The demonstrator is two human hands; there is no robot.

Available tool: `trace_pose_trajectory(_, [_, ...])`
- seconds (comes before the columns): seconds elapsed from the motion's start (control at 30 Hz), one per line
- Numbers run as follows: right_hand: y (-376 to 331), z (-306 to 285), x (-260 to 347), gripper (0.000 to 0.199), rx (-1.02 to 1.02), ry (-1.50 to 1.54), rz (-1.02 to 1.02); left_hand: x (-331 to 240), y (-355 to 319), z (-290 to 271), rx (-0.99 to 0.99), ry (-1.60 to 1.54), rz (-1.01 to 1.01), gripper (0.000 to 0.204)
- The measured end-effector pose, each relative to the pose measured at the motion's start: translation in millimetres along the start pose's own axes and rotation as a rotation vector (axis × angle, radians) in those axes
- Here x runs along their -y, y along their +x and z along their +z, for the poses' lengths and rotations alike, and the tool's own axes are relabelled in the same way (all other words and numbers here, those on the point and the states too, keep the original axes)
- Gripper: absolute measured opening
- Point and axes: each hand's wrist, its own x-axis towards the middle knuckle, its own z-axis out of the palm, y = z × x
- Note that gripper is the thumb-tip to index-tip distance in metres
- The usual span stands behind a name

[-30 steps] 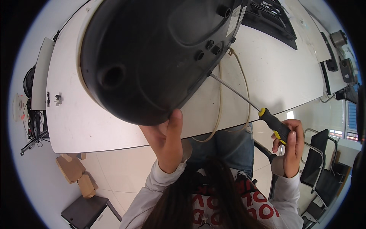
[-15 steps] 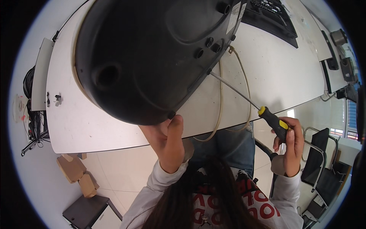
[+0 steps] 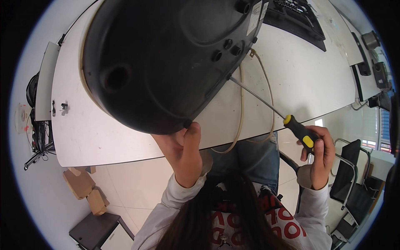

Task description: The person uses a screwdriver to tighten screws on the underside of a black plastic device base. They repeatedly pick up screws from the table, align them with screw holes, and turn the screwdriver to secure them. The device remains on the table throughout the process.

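Observation:
A big rounded black plastic housing (image 3: 166, 87) with several round holes or posts lies tilted across the white table. My left hand (image 3: 186, 152) grips its near lower edge, the thumb resting at a small black tab and the fingers hidden beneath. In my right hand (image 3: 320, 150) is a screwdriver (image 3: 299, 130) with a black and yellow handle, fingers closed around the handle's end. Its long metal shaft runs up and left, and the tip meets a small post on the housing's right-hand edge. A beige hose or cable (image 3: 240, 121) loops from beside the housing over the table's front edge.
The white table (image 3: 104, 146) ends just in front of me. A black case with tool bits (image 3: 298, 21) lies at the far right. Small metal parts (image 3: 63, 108) sit at the left. Cardboard boxes (image 3: 79, 183) are on the floor at left, black chairs (image 3: 348, 166) at right.
The screwdriver handle has turned in my right hand, its yellow patch now facing more toward the view. The housing has shifted very slightly; my left hand keeps its grip.

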Motion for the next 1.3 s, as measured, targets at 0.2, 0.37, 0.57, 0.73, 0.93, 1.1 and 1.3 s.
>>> trace_pose_trajectory(0.2, [1.0,13.4,14.2,0.059,-0.032,-0.111,-0.205,-2.7,-0.5,1.7,-0.011,-0.002,-0.033,0.047])
trace_pose_trajectory(0.37, [2.5,4.5,5.3,0.046,-0.096,-0.241,-0.19,7.1,-0.4,-1.6,-0.071,0.031,0.044,0.049])
trace_pose_trajectory(0.57, [1.0,2.5,5.1,0.036,-0.039,0.004,0.102,3.8,0.8,-1.3,-0.011,0.038,0.028,0.05])
trace_pose_trajectory(0.73, [-0.4,7.8,5.8,0.062,-0.084,-0.053,-0.074,2.7,-0.5,-1.6,-0.003,0.005,0.007,0.053])
trace_pose_trajectory(0.93, [-4.1,-0.6,-2.9,0.035,-0.129,0.028,-0.048,8.1,1.4,0.2,-0.056,0.023,0.055,0.059])
trace_pose_trajectory(1.1, [-0.5,4.6,1.2,0.036,-0.018,0.148,0.034,-1.8,0.5,2.6,-0.004,-0.025,-0.029,0.063])
trace_pose_trajectory(1.3, [-2.1,13.1,8.9,0.055,-0.105,-0.076,-0.142,8.7,1.4,-1.1,-0.062,0.05,0.05,0.061])
